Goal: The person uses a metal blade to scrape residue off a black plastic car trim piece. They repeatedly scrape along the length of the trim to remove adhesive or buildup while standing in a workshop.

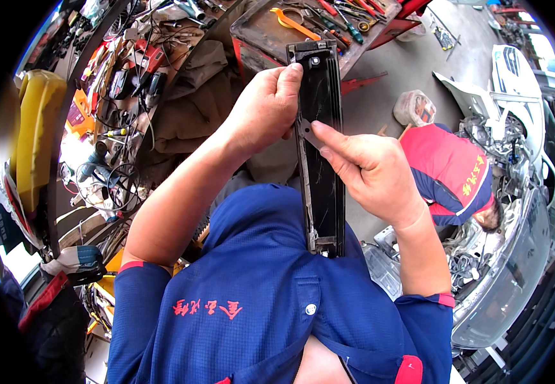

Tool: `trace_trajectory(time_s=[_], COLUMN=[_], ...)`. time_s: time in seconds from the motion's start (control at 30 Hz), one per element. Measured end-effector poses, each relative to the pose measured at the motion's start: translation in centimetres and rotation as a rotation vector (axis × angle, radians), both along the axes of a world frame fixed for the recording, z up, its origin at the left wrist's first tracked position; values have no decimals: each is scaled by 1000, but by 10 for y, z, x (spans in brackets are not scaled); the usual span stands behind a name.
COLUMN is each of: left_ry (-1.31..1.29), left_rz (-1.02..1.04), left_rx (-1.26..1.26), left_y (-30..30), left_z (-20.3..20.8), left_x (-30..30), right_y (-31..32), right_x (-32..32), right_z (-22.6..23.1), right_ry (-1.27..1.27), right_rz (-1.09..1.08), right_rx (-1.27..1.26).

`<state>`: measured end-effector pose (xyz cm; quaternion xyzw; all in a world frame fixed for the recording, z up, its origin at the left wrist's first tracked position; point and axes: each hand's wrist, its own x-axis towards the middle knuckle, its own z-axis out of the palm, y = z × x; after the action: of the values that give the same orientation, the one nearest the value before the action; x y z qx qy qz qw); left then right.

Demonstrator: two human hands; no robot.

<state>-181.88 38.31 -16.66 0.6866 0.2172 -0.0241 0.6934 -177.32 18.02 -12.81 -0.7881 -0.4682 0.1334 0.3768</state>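
Note:
A long, narrow black part [322,185] with ridged edges stands lengthwise in front of my chest, its near end against my blue shirt. Its surface looks scuffed, and a small bolt-like fitting shows near its far end. My left hand [265,109] is closed round its left edge near the far end, thumb on top. Pinched between thumb and fingers of my right hand [370,169] is a small flat grey metal piece with a hole [309,133]. That piece touches the black part's left edge, just below my left hand; its far side is partly hidden.
Ahead stands a tool cart [261,32] with pliers, screwdrivers and an orange-handled tool [295,24]. A bench [120,96] at left is crowded with cables and power tools. At right, a co-worker [447,173] bends by a car [508,269] with exposed parts. A plastic tub [414,107] sits on the floor.

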Motion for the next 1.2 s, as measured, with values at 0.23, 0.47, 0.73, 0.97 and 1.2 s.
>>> trace_trajectory(time_s=[0.23, 0.47, 0.73, 0.97, 1.2], left_ry=[1, -15, 28, -18, -11], left_rz=[-20, -52, -59, -60, -56], left_rx=[-36, -45, 9, -25, -34], left_y=[4, 10, 9, 8, 10], left_z=[-6, 1, 13, 3, -6], left_x=[-1, -1, 3, 0, -1], right_y=[-12, -28, 6, 10, 4], right_x=[-9, -7, 6, 8, 6], right_z=[12, 28, 15, 9, 9], right_ry=[-41, 30, -48, 56, 59], right_rz=[95, 18, -110, -45, 47], right_rx=[-107, -58, 34, 64, -18])
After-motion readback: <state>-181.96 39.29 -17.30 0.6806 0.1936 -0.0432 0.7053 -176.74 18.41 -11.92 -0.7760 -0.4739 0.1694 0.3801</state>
